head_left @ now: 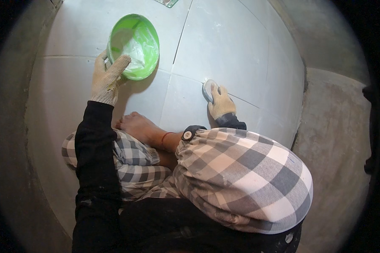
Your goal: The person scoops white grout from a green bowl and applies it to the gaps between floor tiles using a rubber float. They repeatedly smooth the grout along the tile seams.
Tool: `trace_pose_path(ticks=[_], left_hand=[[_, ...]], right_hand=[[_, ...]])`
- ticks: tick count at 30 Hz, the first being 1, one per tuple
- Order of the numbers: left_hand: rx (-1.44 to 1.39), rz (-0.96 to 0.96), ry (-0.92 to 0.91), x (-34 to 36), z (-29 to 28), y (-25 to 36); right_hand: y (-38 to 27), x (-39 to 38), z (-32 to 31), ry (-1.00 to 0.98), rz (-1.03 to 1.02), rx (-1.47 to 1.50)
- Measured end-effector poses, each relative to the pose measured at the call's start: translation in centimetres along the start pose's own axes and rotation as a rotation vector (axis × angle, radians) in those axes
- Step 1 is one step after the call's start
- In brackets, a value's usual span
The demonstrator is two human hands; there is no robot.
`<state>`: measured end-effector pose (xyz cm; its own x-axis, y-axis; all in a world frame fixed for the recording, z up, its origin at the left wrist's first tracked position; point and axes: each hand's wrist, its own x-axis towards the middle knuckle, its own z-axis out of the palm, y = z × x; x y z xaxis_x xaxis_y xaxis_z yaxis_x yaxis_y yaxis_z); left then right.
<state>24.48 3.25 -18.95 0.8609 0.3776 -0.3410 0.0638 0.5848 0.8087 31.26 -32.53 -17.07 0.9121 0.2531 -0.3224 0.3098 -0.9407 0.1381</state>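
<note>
A green plastic bowl [149,40] with whitish paste smeared inside is tilted in my left hand [107,82]. The thumb of that gloved hand hooks over the rim, and the fingers sit behind the wall. My right hand [222,103], also in a cream knit glove, is closed around a small rounded grey-white piece [207,90], perhaps a scraper. Its edge lies against the pale floor tiles [215,50], where the joints meet. Part of this piece is hidden by the fingers, and its exact kind cannot be made out.
Dark joint lines cross the tiled floor. At the top edge, a metal drain grate [169,3] shows in part. Grey bare walls [335,109] rise on the right and left. My bare foot [139,128] and checked trouser legs [245,168] fill the near area.
</note>
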Motion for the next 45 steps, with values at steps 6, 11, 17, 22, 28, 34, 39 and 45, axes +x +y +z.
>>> trace_pose_path(ticks=[6,11,17,22,28,34,39,45], left_hand=[[-0.042,-0.003,0.016,0.1,-0.1,-0.1],[-0.049,-0.012,0.026,0.0,0.0,0.0],[-0.061,-0.009,0.032,-0.1,0.0,0.4],[-0.055,-0.006,0.047,-0.3,0.2,0.5],[-0.081,0.025,0.033,-0.2,0.1,0.5],[-0.081,0.015,0.043,-0.1,0.2,0.6],[-0.072,0.010,0.061,-0.3,0.3,0.8],[-0.066,0.004,0.065,0.0,0.0,0.7]], right_hand=[[2.5,-0.5,1.4,0.153,-0.278,-0.097],[4.6,0.1,1.8,0.093,-0.496,-0.143],[3.9,0.4,0.1,-0.057,-0.546,-0.134],[1.4,1.0,-3.8,-0.331,-0.330,-0.328],[2.7,3.4,-6.9,-0.424,-0.174,0.094],[6.0,6.6,-4.3,-0.272,-0.361,0.305],[6.8,8.1,-2.6,-0.475,-0.028,0.618],[6.7,7.1,-2.3,-0.488,0.109,0.633]])
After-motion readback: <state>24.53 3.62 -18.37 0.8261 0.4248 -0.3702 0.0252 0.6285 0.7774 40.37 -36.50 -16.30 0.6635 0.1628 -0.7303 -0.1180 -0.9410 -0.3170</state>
